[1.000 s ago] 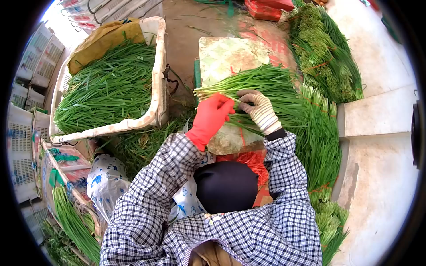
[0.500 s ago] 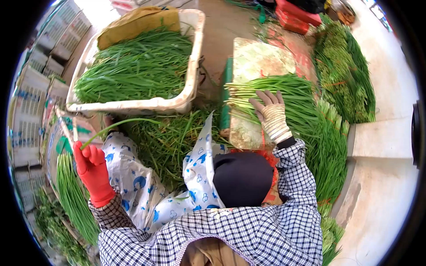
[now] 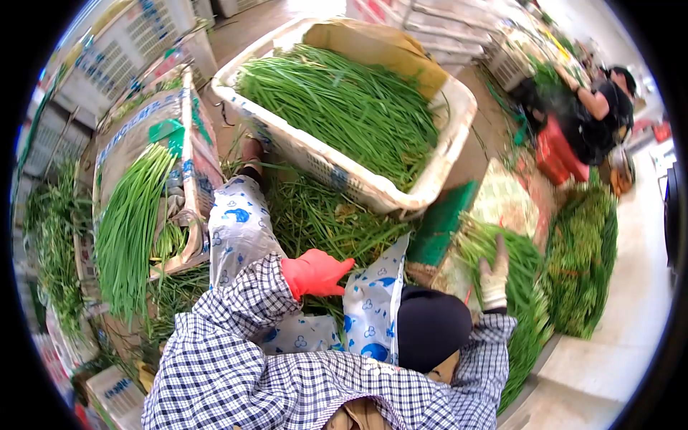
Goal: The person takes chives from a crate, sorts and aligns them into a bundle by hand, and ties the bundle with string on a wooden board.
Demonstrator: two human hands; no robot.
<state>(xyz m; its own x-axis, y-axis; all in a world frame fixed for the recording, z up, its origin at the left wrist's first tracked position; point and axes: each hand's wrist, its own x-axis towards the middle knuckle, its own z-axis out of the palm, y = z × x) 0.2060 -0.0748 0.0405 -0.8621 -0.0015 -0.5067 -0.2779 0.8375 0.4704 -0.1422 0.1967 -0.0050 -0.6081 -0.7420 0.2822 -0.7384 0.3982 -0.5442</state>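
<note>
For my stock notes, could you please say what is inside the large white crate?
Long green leaves and a yellowish sheet show in the crate; its floor is covered.

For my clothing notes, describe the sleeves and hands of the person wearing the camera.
Both sleeves are checked in black and white. The left hand wears a red glove. The right hand wears a cream glove, greyer at the fingers, with a dark cuff at the wrist.

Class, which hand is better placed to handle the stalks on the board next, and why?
Probably the right hand: it is at the stalks, whereas the left hand is farther off, near the printed apron.
</note>
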